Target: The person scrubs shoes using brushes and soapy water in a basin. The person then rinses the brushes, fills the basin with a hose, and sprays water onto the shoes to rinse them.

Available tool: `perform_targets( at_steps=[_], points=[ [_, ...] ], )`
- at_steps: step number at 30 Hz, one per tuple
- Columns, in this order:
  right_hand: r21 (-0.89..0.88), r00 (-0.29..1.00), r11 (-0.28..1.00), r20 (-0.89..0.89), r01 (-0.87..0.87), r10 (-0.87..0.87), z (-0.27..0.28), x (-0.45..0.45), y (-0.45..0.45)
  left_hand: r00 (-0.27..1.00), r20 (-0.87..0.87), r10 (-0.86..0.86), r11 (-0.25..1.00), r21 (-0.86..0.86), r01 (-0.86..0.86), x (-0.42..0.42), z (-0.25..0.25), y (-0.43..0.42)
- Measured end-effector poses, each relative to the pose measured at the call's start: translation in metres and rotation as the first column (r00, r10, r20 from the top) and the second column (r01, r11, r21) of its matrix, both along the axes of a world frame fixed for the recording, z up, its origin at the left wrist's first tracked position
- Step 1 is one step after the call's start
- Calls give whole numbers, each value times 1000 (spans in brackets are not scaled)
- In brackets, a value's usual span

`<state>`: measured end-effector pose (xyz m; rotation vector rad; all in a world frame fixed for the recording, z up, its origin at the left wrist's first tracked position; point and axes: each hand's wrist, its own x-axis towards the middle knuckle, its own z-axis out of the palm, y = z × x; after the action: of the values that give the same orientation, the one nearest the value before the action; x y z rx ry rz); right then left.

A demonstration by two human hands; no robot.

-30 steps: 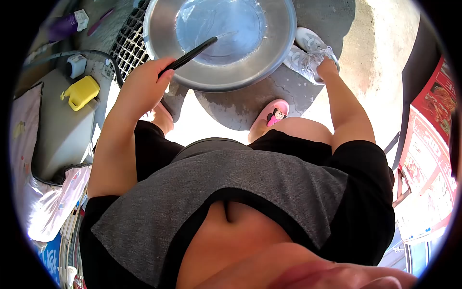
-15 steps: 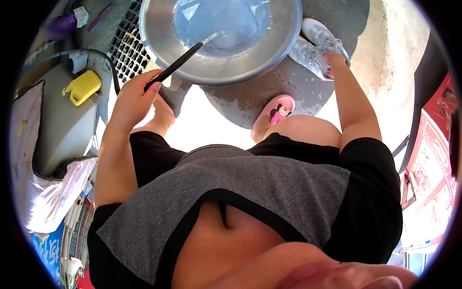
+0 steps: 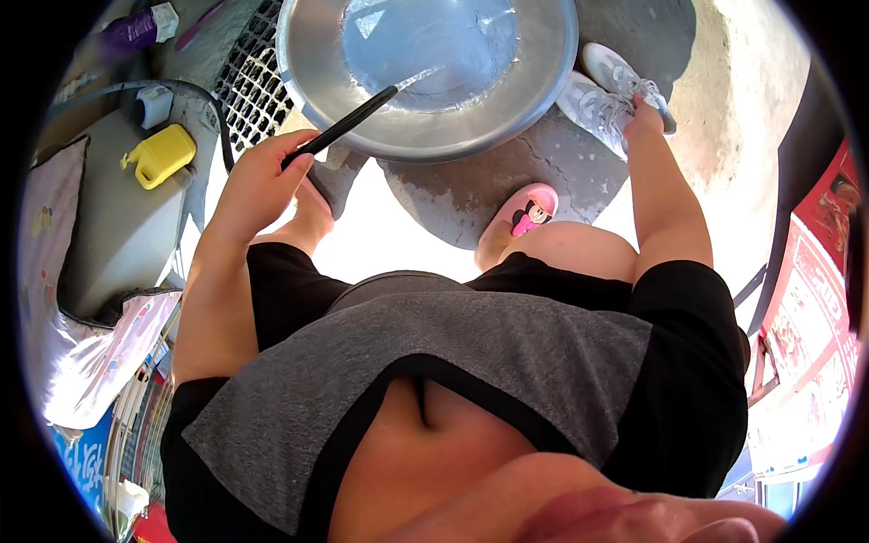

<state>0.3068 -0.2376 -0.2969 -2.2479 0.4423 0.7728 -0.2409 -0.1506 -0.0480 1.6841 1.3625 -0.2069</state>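
My left hand (image 3: 262, 185) is closed around a black hose (image 3: 353, 120). A clear stream of water (image 3: 419, 78) runs from its end into a wide metal basin (image 3: 312, 81), which holds water. On the other side, my right hand (image 3: 644, 119) grips a pair of white sneakers (image 3: 588, 104) by their openings, close beside the basin's right rim. The sneakers sit side by side with laces showing; most of the right fingers are hidden by them.
A black grid drain cover (image 3: 249, 104) lies left of the basin. Further left are a yellow jug (image 3: 163, 156), a purple bottle (image 3: 131, 32) and a draped cloth (image 3: 100, 362). Pink slippers (image 3: 534, 201) are on my feet. Red printed panels (image 3: 806, 335) stand at the right.
The basin and the hose appear slightly further right in view, mostly from a small head movement. The sneakers have shifted a little right and turned slightly. Water keeps flowing.
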Motion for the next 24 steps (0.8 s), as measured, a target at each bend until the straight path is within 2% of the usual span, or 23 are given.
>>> perform_targets(
  at_steps=[1, 3, 6, 9, 12, 14, 17, 21, 24],
  points=[
    [283, 998, 959, -63, 16, 2, -36, 40, -19, 1000, 1, 1, 1000, 24, -1, 1, 3, 1],
    [430, 992, 895, -11, 116, -123, -36, 71, -31, 999, 17, 38, 999, 33, -38, 1, 8, 2],
    [331, 980, 939, 198, -90, 24, 12, 86, -38, 999, 37, 30, 997, 75, -33, 2, 13, 7],
    [416, 980, 906, 196, -74, -10, 101, 40, -16, 995, 98, -26, 995, 94, 17, 13, 24, 21],
    [514, 993, 858, 111, -15, -49, 133, 21, -2, 981, 171, -95, 975, 215, 57, 24, 24, 34],
    [596, 1000, 803, -11, -11, 21, 158, -17, 15, 960, 229, -160, 951, 297, 87, 35, 26, 49],
    [690, 977, 723, -177, 38, 118, 160, -77, 39, 939, 303, -162, 962, 262, 81, 54, 32, 67],
    [649, 927, 744, -357, 161, 111, 174, -178, 85, 916, 316, -246, 944, 293, 152, 62, 26, 79],
    [616, 884, 748, -460, 249, 84, 152, -219, 109, 902, 308, -301, 929, 308, 205, 58, 12, 76]
  ],
)
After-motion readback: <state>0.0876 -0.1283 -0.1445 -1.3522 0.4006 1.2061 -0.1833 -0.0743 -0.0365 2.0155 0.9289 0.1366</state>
